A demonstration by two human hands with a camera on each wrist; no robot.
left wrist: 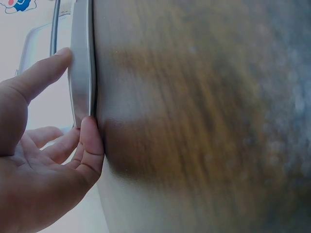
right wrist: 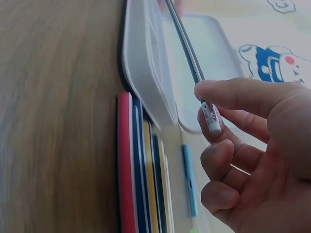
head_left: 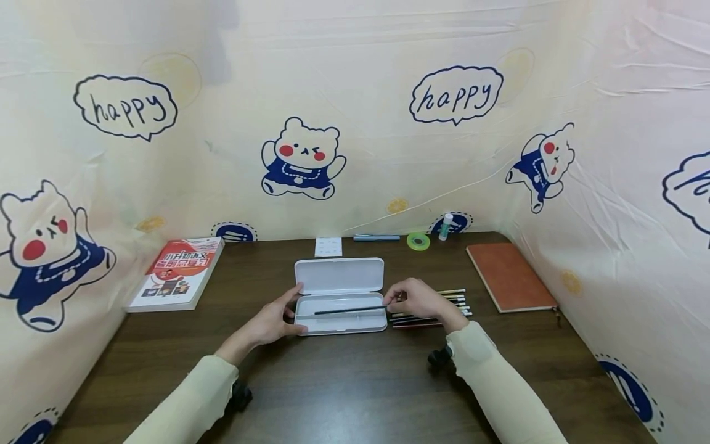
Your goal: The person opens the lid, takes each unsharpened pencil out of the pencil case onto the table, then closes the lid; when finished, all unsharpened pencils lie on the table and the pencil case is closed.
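Step — loading case | right hand pinches pencil | left hand, fingers relaxed, steadies case | next — lower it flat

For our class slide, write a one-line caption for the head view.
Right hand holds a dark pencil over the open white case, steadied by the left hand.

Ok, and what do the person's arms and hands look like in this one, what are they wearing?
Both arms wear long, pale cream sleeves reaching to the wrists. The left hand and right hand are bare: no gloves, and no rings or watch that I can make out. A small black device, probably the wrist camera mount, sits under each forearm near the cuff. The fingers have short, unpainted nails.
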